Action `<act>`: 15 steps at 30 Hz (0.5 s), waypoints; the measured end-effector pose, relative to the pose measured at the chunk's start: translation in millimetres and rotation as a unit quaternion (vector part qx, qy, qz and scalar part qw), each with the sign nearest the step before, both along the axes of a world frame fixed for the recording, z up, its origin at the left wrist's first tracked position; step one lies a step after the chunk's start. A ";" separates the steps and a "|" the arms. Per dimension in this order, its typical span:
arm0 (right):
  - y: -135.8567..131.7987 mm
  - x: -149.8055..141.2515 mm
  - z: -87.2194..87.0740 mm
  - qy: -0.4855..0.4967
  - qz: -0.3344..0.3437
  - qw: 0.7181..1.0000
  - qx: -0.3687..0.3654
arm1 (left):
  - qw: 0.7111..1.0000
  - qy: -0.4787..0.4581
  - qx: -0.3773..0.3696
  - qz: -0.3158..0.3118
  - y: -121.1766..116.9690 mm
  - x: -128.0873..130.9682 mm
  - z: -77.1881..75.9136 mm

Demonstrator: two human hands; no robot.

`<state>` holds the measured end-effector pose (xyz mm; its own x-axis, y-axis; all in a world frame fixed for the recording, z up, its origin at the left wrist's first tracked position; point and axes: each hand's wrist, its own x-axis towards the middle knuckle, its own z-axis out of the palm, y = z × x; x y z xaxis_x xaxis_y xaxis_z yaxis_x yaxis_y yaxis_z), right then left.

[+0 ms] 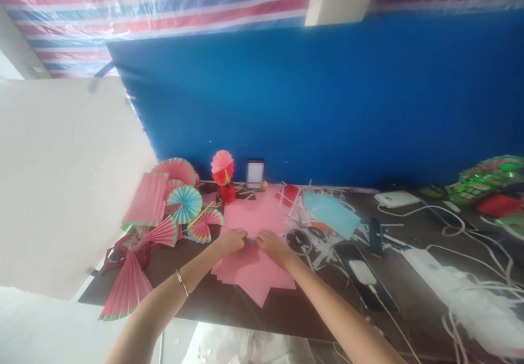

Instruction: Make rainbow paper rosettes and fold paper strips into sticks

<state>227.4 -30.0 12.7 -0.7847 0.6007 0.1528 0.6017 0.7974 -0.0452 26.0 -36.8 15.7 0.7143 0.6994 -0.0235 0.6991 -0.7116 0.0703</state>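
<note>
Pink sheets of paper (256, 274) lie in an overlapping stack at the near middle of the dark table, their corners sticking out at different angles. My left hand (232, 241), with a bracelet on its wrist, is closed at the paper, fingertips pinched at a fold or edge. Close beside it, my right hand (273, 245) pinches the same line of paper. The fingers hide part of that edge. Further back lies more pink paper (256, 211).
Folded paper fans (185, 204) crowd the left side. Behind the paper stand a red pot with a paper flower (223, 167) and a phone (255, 175). To the right are scissors (298, 241), white paper strips, light-blue paper (332, 214), another phone (368, 293), cables and a power bank (396, 198).
</note>
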 end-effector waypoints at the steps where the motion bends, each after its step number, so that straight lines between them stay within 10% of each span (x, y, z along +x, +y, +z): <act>1: 0.6 0.3 -1.0 0.001 0.001 1.000 -0.003 | 1.000 0.000 0.000 0.001 -1.1 -1.7 -0.3; 15: 1.9 3.5 -14.9 0.044 -0.023 0.998 -0.034 | 0.993 -0.059 0.050 0.090 -15.5 0.0 -17.9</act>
<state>230.9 -28.1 -2.2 -0.7412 0.6471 0.1785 0.6290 0.7624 -0.1520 26.0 -52.3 -2.2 0.5704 0.8111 0.1297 0.8071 -0.5827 0.0951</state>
